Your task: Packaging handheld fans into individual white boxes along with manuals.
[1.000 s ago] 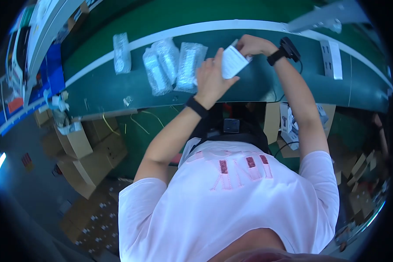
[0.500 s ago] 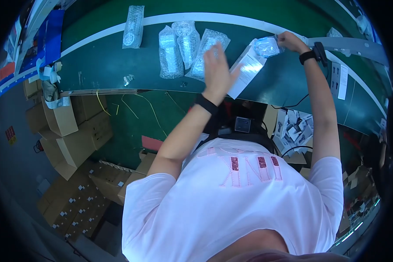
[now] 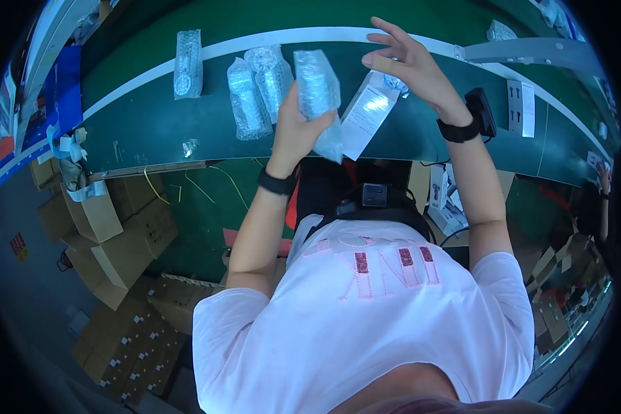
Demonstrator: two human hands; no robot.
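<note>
Bubble-wrapped pack [image 3: 317, 79] lifted off green worktop [image 3: 148, 127]; cardboard cartons [image 3: 145, 221] stand lower left.

Packing workshop, by all signs: long green workbench [image 3: 145, 134] under both hands. Bubble-wrapped parcel [image 3: 316, 83] in left hand [image 3: 297, 134], more bubble-wrapped parcels [image 3: 247, 107] just left of it. Long white carton [image 3: 366, 124] near right hand [image 3: 417, 76]; white printed packaging [image 3: 447, 215] nearer body, below workbench edge. Brown cardboard boxes [image 3: 141, 214] heaped on floor, well left of left hand. Another person's hand [image 3: 604, 178] far right of right hand.
</note>
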